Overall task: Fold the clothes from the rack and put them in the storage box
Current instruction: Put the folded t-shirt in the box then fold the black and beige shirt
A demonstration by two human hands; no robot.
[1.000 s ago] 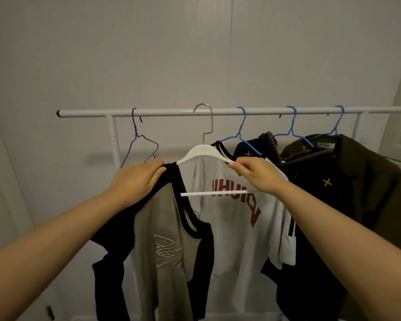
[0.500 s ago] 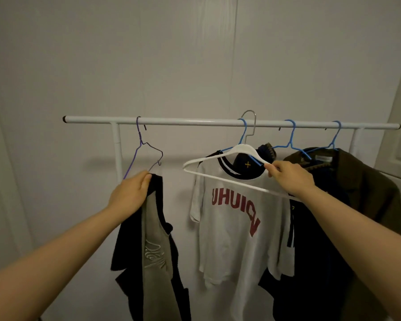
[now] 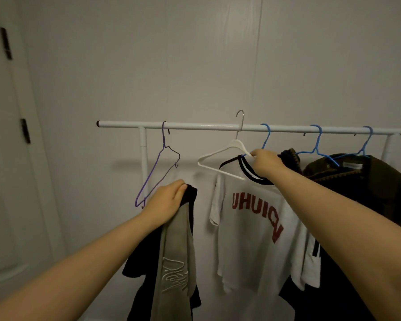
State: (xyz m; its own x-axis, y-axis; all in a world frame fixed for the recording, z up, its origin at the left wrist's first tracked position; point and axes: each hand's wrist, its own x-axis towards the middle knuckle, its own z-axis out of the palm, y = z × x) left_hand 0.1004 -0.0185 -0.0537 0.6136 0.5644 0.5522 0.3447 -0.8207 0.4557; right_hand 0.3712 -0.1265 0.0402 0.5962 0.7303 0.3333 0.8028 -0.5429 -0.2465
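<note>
A white clothes rack (image 3: 195, 125) runs across the middle of the view. My left hand (image 3: 166, 200) grips the top of a grey and black top (image 3: 176, 258), which hangs down from my fist, off any hanger. My right hand (image 3: 265, 164) pinches the right arm of a bare white hanger (image 3: 220, 158); its metal hook pokes up at the rail. Behind it a white T-shirt (image 3: 252, 228) with red letters hangs on a blue hanger (image 3: 265, 140). The storage box is out of view.
An empty purple wire hanger (image 3: 159, 167) hangs at the rack's left end. Dark clothes, one an olive jacket (image 3: 366, 181), hang on blue hangers at the right. A white door with black hinges (image 3: 24, 130) stands at the left, a pale wall behind.
The grey and black top has come off the white hanger and now hangs from my left hand. My right hand has carried the bare hanger up to the rail.
</note>
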